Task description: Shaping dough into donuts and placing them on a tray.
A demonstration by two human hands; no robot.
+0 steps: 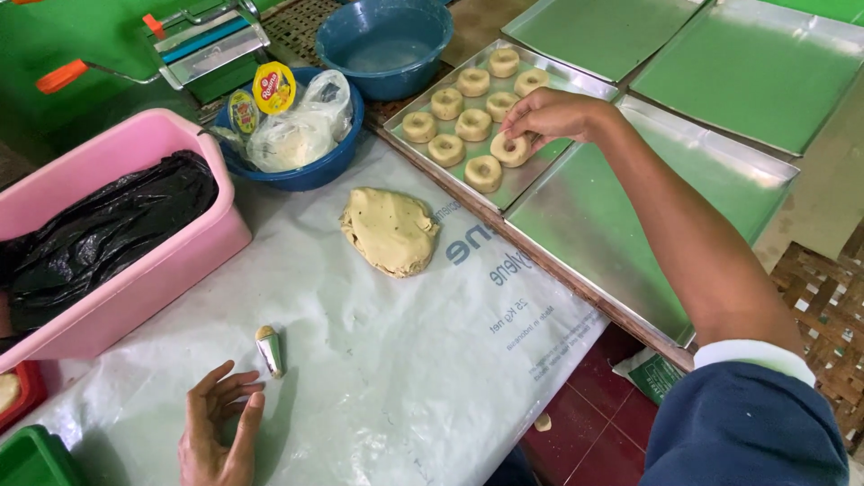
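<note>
Nine dough rings sit on the metal tray (531, 180); my right hand (551, 115) reaches over it, grip pinched on the newest dough ring (510, 149) at the row's near end. My left hand (216, 432) rests on the plastic-covered worktop (387, 378), fingers spread, holding nothing, just beside a small metal cutter (269, 349). Between the hands lies a flat slab of dough (390, 229). Pink tub (171, 261) with a black bag (99, 238) stands left; blue bowl (310, 171) of packets behind it. Empty trays (630, 225) lie to the right.
</note>
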